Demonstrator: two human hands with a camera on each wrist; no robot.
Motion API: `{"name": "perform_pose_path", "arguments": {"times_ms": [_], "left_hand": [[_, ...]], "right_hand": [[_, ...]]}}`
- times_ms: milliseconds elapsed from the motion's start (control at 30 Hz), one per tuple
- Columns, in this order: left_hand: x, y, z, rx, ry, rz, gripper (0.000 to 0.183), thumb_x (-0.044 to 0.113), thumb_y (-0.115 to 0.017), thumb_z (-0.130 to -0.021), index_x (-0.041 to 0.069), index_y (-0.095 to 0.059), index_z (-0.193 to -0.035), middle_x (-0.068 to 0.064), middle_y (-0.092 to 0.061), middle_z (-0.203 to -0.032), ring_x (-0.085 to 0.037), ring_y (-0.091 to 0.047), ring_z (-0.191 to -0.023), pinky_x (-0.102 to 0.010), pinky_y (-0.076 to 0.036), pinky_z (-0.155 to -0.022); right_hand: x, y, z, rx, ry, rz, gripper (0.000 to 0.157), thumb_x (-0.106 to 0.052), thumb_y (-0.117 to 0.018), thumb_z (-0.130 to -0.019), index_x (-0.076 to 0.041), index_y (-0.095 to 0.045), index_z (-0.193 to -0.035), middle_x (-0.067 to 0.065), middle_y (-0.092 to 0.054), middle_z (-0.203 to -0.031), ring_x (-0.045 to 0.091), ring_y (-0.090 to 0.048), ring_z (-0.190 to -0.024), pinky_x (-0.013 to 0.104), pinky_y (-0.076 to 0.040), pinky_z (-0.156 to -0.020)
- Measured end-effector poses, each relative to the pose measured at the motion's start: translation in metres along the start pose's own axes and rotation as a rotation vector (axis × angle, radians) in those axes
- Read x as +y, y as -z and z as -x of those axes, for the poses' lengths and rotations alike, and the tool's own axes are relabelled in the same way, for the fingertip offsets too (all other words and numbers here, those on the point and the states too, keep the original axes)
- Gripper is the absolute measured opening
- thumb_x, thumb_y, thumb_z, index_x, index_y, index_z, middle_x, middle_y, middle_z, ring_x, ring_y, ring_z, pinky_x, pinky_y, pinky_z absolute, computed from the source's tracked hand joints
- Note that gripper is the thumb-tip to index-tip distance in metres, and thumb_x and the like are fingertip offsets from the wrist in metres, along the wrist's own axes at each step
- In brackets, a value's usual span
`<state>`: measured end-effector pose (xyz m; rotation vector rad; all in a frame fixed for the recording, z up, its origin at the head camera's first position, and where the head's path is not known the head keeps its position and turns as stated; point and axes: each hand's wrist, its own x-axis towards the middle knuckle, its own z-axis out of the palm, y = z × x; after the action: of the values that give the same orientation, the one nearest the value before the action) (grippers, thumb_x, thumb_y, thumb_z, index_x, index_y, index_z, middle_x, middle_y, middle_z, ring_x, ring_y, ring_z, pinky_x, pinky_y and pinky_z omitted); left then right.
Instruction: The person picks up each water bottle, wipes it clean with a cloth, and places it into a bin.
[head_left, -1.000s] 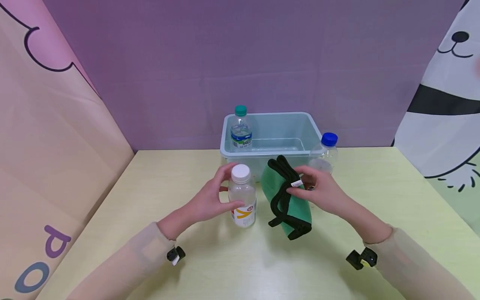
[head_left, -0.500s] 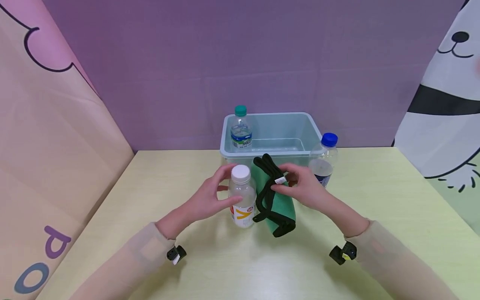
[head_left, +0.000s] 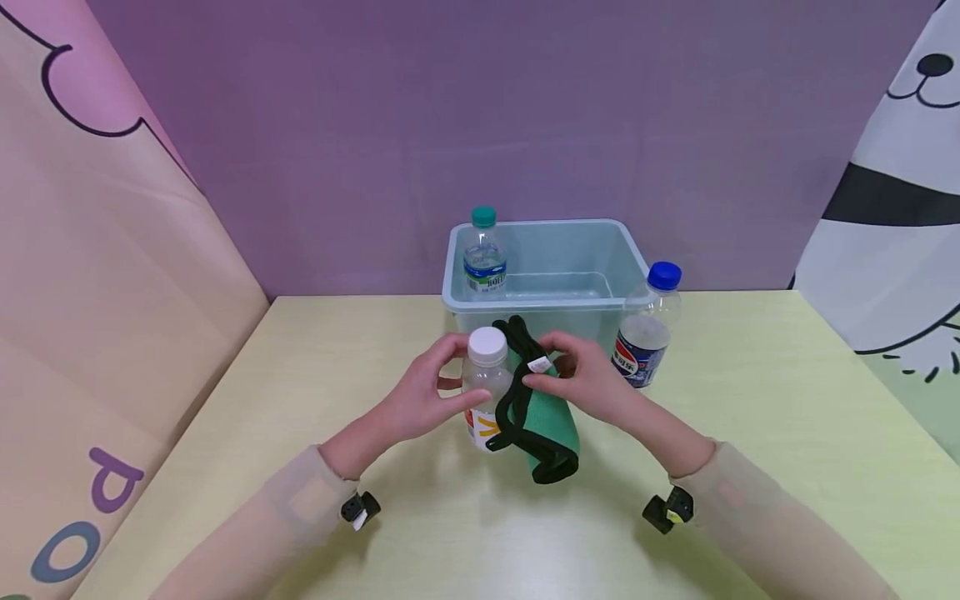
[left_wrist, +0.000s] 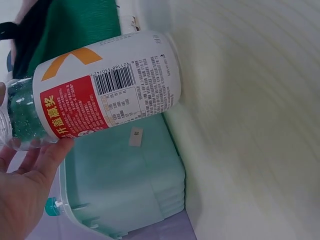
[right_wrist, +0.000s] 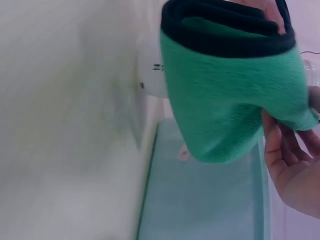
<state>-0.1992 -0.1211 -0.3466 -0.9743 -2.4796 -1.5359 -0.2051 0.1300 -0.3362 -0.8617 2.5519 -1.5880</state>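
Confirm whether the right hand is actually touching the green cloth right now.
Touching. The right wrist view shows it: the right hand pinches the green cloth near one end, and the fabric puckers where it is held.

The cloth (head_left: pixel 555 419) is green, seemingly black-edged; the bottle cap (head_left: pixel 487 345), white.

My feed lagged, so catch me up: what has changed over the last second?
The right hand has carried the folded green cloth leftward, so it now partly covers the white-capped bottle in the head view. Nothing was newly gripped or released. The left hand still holds that bottle; the green-capped bottle remains in the bin.
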Motion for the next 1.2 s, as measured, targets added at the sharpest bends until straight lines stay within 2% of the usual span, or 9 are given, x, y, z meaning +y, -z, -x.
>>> {"name": "perform_pose_path", "arguments": {"times_ms": [67, 167, 267, 367, 433, 667, 800, 1000, 1200], "left_hand": [[0.001, 0.000, 0.000, 0.001, -0.002, 0.004, 0.057, 0.005, -0.077, -0.083, 0.004, -0.046, -0.131, -0.012, -0.055, -0.126, -0.029, -0.054, -0.116, -0.042, -0.056, -0.081], [0.001, 0.000, 0.000, -0.001, 0.001, 0.010, 0.057, 0.005, -0.077, -0.083, 0.004, -0.045, -0.131, -0.012, -0.055, -0.127, -0.029, -0.054, -0.116, -0.042, -0.056, -0.081], [0.001, 0.000, 0.000, -0.002, 0.001, 0.010, 0.057, 0.005, -0.077, -0.083, 0.004, -0.045, -0.131, -0.013, -0.055, -0.127, -0.030, -0.054, -0.116, -0.042, -0.056, -0.081], [0.001, -0.001, 0.000, -0.001, 0.005, 0.006, 0.057, 0.006, -0.077, -0.083, 0.003, -0.045, -0.130, -0.013, -0.055, -0.127, -0.029, -0.054, -0.116, -0.042, -0.056, -0.081], [0.000, -0.001, 0.000, 0.000, 0.005, 0.006, 0.057, 0.005, -0.077, -0.083, 0.003, -0.045, -0.130, -0.013, -0.055, -0.127, -0.030, -0.054, -0.116, -0.042, -0.056, -0.081], [0.001, -0.001, 0.000, 0.003, 0.006, 0.009, 0.056, 0.005, -0.076, -0.083, 0.003, -0.045, -0.130, -0.013, -0.055, -0.127, -0.029, -0.054, -0.117, -0.042, -0.056, -0.081], [0.001, 0.001, 0.001, 0.008, 0.004, 0.009, 0.056, 0.006, -0.076, -0.084, 0.003, -0.046, -0.130, -0.014, -0.055, -0.126, -0.030, -0.053, -0.116, -0.042, -0.056, -0.081], [0.002, 0.001, 0.001, 0.003, -0.010, -0.005, 0.056, 0.006, -0.076, -0.084, 0.003, -0.045, -0.130, -0.014, -0.054, -0.126, -0.031, -0.054, -0.115, -0.042, -0.056, -0.081], [0.001, 0.001, 0.001, 0.000, 0.003, -0.014, 0.056, 0.006, -0.076, -0.084, 0.003, -0.045, -0.130, -0.013, -0.054, -0.126, -0.030, -0.053, -0.116, -0.042, -0.056, -0.081]], "right_hand": [[0.005, -0.001, 0.000, -0.038, -0.031, 0.019, 0.028, -0.007, -0.074, -0.086, 0.001, -0.059, -0.108, 0.010, -0.062, -0.095, 0.018, -0.059, -0.067, 0.028, -0.051, -0.062], [0.016, -0.005, 0.001, -0.101, -0.099, 0.071, 0.031, -0.011, -0.074, -0.087, 0.001, -0.058, -0.111, 0.012, -0.062, -0.102, 0.020, -0.061, -0.070, 0.029, -0.053, -0.064], [0.027, -0.010, 0.002, -0.167, -0.139, 0.135, 0.035, -0.015, -0.072, -0.089, 0.002, -0.057, -0.116, 0.016, -0.062, -0.114, 0.026, -0.064, -0.091, 0.035, -0.055, -0.077], [0.035, -0.014, 0.002, -0.207, -0.150, 0.179, 0.039, -0.018, -0.071, -0.091, 0.002, -0.056, -0.121, 0.018, -0.061, -0.122, 0.032, -0.058, -0.111, 0.040, -0.053, -0.089], [0.038, -0.016, 0.003, -0.211, -0.153, 0.177, 0.042, -0.017, -0.070, -0.091, 0.004, -0.054, -0.124, 0.020, -0.060, -0.123, 0.033, -0.058, -0.111, 0.041, -0.052, -0.089], [0.027, -0.014, 0.004, -0.103, -0.155, 0.104, 0.043, -0.012, -0.073, -0.088, 0.005, -0.056, -0.123, 0.015, -0.063, -0.109, 0.020, -0.063, -0.079, 0.030, -0.054, -0.071], [0.012, -0.008, 0.002, -0.030, -0.111, 0.049, 0.040, -0.009, -0.073, -0.087, 0.005, -0.057, -0.121, 0.014, -0.065, -0.105, 0.022, -0.067, -0.080, 0.032, -0.056, -0.073], [-0.013, 0.002, -0.004, 0.057, -0.036, 0.000, 0.037, -0.009, -0.073, -0.087, 0.001, -0.061, -0.120, 0.014, -0.067, -0.108, 0.024, -0.068, -0.084, 0.038, -0.056, -0.080], [-0.020, 0.001, -0.008, 0.092, 0.028, -0.014, 0.033, -0.008, -0.074, -0.086, -0.001, -0.064, -0.117, 0.011, -0.068, -0.103, 0.020, -0.066, -0.075, 0.034, -0.053, -0.074]]}}
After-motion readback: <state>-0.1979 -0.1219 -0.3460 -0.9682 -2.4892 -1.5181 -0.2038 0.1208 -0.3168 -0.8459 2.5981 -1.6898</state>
